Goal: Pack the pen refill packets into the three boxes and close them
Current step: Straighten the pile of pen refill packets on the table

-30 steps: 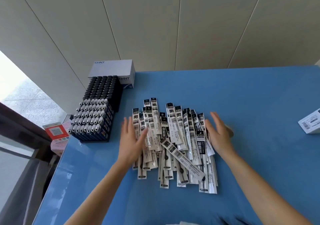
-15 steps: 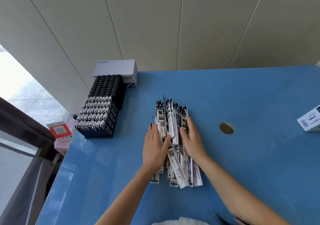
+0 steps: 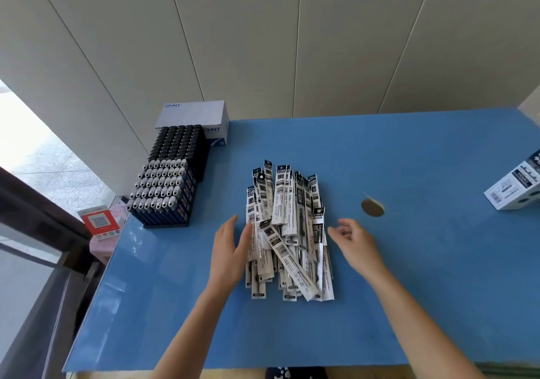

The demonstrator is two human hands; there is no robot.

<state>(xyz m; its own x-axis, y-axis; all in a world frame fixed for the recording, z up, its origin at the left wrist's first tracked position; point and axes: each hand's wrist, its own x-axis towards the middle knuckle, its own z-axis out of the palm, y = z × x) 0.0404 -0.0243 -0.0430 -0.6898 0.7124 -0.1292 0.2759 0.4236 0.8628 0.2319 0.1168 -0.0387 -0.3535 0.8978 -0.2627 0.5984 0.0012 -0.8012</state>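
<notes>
A heap of several long white-and-black pen refill packets (image 3: 287,226) lies bunched together in the middle of the blue table (image 3: 409,276). My left hand (image 3: 229,250) is at the heap's left side, fingers straight, its thumb touching the edge packets. To the right of the heap my right hand (image 3: 352,241) hovers a little apart from it, with loosely curled fingers and nothing in them. One small white printed box (image 3: 515,187) lies on its side at the table's right edge; only part of it shows.
A display tray of black and white lighters (image 3: 168,180) stands at the table's left back corner, with a white CHNT box (image 3: 198,117) behind it. A round brass-coloured disc (image 3: 372,206) sits in the table right of the heap. The left table edge drops to a window ledge.
The packets were spread wide, then both hands pushed them together into a narrow bundle. Now both hands have drawn outward and the bundle has loosened a little.
</notes>
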